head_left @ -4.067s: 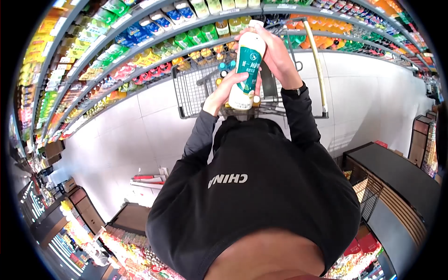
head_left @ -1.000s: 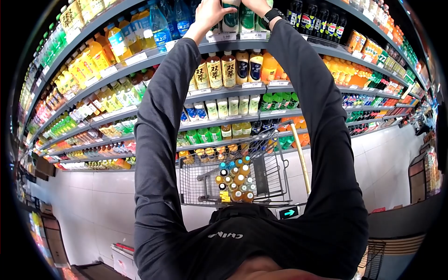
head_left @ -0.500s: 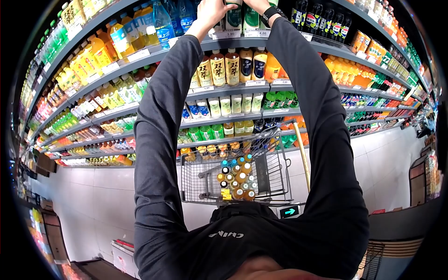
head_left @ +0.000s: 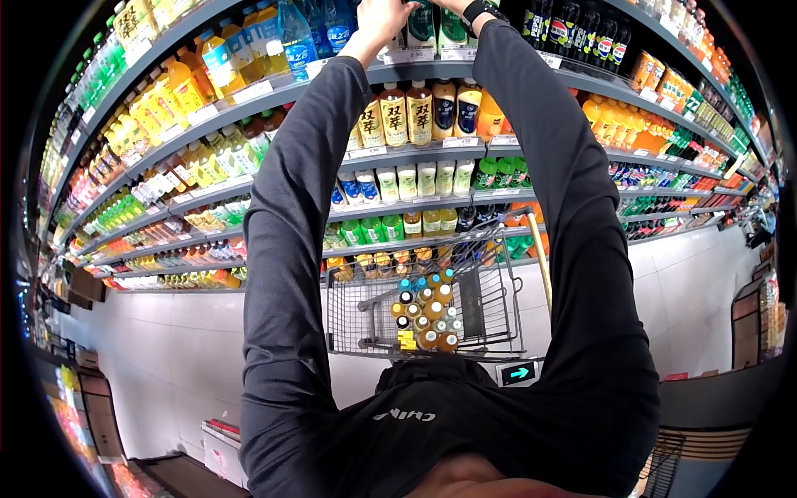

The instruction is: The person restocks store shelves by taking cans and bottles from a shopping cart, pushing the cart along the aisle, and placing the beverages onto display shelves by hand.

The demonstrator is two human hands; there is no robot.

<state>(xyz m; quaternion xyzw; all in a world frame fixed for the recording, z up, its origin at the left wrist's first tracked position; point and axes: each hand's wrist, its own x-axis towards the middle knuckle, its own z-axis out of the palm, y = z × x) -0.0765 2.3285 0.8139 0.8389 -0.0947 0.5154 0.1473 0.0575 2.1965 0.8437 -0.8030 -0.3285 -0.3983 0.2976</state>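
Observation:
Both arms reach up to the high shelf at the top of the view. My left hand [head_left: 383,21] is beside a green-labelled bottle [head_left: 421,26]; its thumb points right and its other fingertips are cut off by the frame's top. My right hand [head_left: 459,8], with a black wristband, is at the top edge near a second green-and-white bottle [head_left: 453,31], its fingers mostly out of view. What either hand grips cannot be made out. Under the arms is a wire shopping cart [head_left: 349,319] with several capped bottles [head_left: 432,310] in it.
Curved shelves [head_left: 398,153] packed with drinks run across the front. Blue bottles [head_left: 296,37] stand left of my hands, dark Pepsi bottles [head_left: 573,35] right. A screen with a green arrow [head_left: 518,373] is by the cart. Dark display furniture [head_left: 722,407] stands lower right.
About four seconds ago both hands held a white-and-green bottle over the cart; now they are up at the top shelf. Since half a second ago, the hands have shifted slightly up in view.

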